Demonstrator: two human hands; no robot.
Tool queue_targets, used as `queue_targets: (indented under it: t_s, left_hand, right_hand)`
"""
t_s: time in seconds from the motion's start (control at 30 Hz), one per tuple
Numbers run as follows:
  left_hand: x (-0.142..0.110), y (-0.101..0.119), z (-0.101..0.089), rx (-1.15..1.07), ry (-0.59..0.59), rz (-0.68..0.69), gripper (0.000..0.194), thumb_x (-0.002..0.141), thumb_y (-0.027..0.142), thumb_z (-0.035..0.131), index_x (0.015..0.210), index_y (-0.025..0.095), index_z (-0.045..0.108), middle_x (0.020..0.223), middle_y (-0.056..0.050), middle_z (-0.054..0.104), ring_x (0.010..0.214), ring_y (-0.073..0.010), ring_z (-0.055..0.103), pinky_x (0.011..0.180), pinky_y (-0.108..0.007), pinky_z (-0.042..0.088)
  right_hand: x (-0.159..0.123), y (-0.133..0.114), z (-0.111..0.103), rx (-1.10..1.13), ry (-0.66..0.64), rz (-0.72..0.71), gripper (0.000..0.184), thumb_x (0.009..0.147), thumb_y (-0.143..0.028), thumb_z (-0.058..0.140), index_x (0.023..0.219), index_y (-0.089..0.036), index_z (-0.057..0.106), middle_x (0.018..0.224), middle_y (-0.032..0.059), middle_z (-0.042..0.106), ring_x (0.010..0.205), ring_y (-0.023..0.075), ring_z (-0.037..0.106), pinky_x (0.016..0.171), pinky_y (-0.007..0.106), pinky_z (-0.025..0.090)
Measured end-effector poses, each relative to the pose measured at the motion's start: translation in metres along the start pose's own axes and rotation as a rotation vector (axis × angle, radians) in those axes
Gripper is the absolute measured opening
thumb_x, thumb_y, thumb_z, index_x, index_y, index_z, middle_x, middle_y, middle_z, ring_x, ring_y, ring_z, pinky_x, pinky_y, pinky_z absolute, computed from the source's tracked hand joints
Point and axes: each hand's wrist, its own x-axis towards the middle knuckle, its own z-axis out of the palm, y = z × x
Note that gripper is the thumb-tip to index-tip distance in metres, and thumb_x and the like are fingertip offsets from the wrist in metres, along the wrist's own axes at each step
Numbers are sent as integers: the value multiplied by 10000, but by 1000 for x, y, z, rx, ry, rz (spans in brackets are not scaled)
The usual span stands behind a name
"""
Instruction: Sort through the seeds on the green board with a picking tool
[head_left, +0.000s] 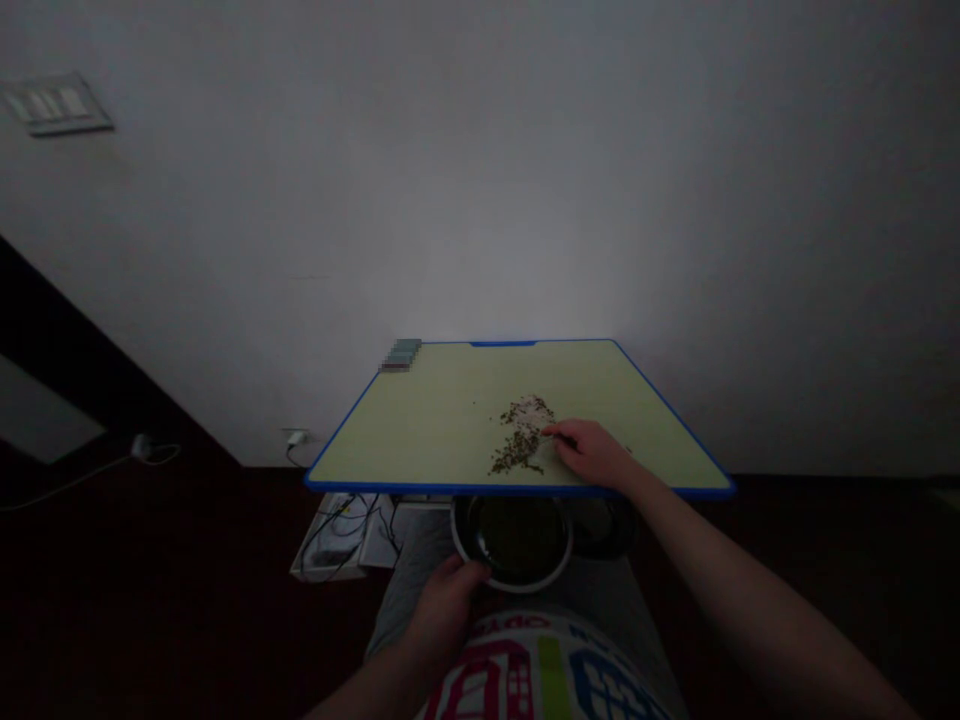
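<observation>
Small dark and pale grains or beans (517, 450) lie scattered in a loose patch on the pale green tabletop (420, 430). At the patch's right edge is my right hand (589, 450), its index finger stretched out and touching or just above the grains; nothing shows in its grasp. Below the table's front edge, a round bowl with a light rim (568, 560) sits over my lap, dark greenish inside. My left hand (450, 595) grips its near left rim, thumb on top. What fills the bowl is too dark to make out.
Beside the bowl, partly behind my right forearm, is a second dark container (607, 530). A blurred rectangular item (401, 355) lies at the table's back left corner. Under the table at left stands a white box with cables (337, 535). A wall (510, 200) rises behind.
</observation>
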Motion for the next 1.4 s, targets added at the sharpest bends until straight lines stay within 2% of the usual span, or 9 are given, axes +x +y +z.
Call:
queue_targets:
  t_s: [0.2,0.5,0.8,1.0,1.4]
  left_hand:
    - [-1,2,0,8,3,2,175,607,159,622,779,161,652,766,-63,761,738,-235,702,701,-338,542]
    - [-2,4,5,9,13,3,188,587,156,625,772,153,656,749,-69,759,732,-245,702,698,-348,539]
    - [-5,7,6,20,16,2,167,605,142,609,764,160,656,743,-62,761,717,-242,701,716,-357,539]
    - [-3,5,5,28,29,5,142,649,129,588,763,162,666,742,-54,761,713,-220,697,658,-312,530]
    - [-5,6,6,25,30,2,161,630,135,599,776,154,665,748,-61,755,725,-230,698,710,-341,536]
  right_hand:
    - [5,-3,1,12,-28,-28,344,832,-166,468,1087,-175,699,1064,94,721,981,224,664,883,363,497]
    - [1,-3,-4,29,-61,-28,350,794,-140,487,1051,-209,715,1012,61,737,925,212,676,841,344,507]
    - [1,-2,-5,-3,-71,-8,343,802,-150,481,1051,-179,715,1004,80,735,922,223,673,846,348,500]
    - [1,3,-5,1,-36,19,342,807,-141,489,1066,-184,708,1045,78,728,963,219,668,872,348,497]
    - [1,-3,-4,35,-65,-36,340,814,-163,483,1066,-186,710,1020,86,731,938,230,671,853,368,502]
